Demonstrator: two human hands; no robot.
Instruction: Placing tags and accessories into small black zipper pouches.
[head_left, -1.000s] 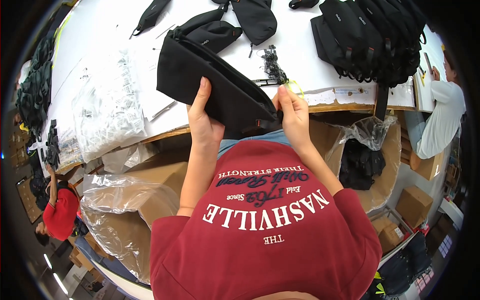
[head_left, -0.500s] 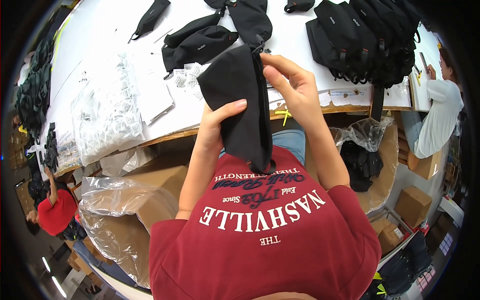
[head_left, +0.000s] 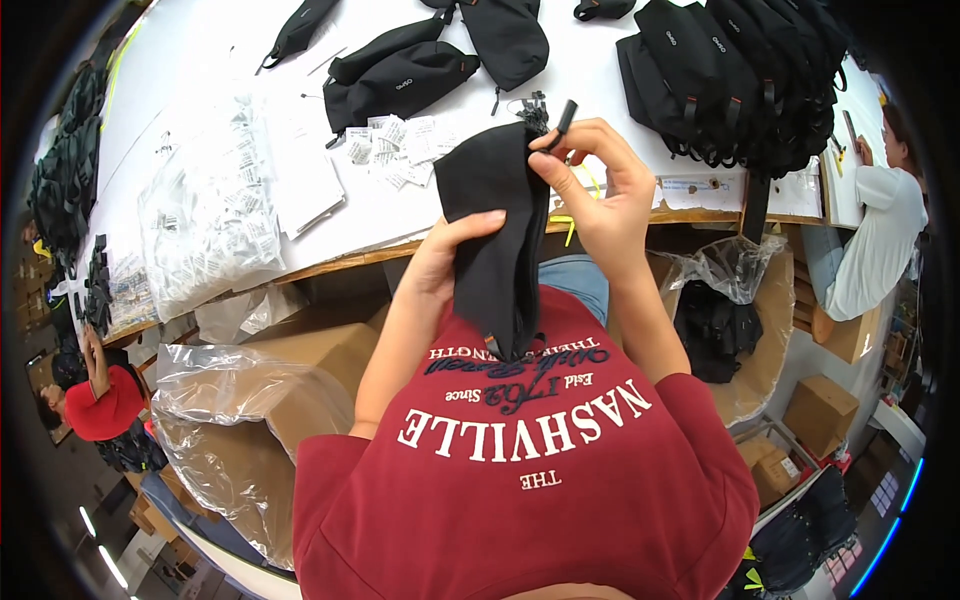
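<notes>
A black fabric pouch point(head_left: 492, 245) hangs upright in front of my chest, above the near edge of the table. My left hand point(head_left: 448, 250) grips its left side, thumb flat on the front and the other fingers behind it. At the pouch's upper right corner, my right hand point(head_left: 605, 185) pinches between thumb and forefinger a black pull tab point(head_left: 566, 118), which sticks up past the fingertips. Small white labels point(head_left: 395, 150) lie on the table just beyond the pouch, next to a cluster of small black pulls point(head_left: 532, 108).
More black pouches point(head_left: 410, 80) lie on the white table point(head_left: 220, 50), with a large pile of pouches point(head_left: 720, 90) at right. A clear bag of labels point(head_left: 215, 200) sits at left. Plastic-lined cartons point(head_left: 240, 420) flank me. Co-workers point(head_left: 885, 210) are at both sides.
The pouch has come down slightly and right, more upright. My right hand has shifted a little right and down, and the pull tab now stands out above its fingers.
</notes>
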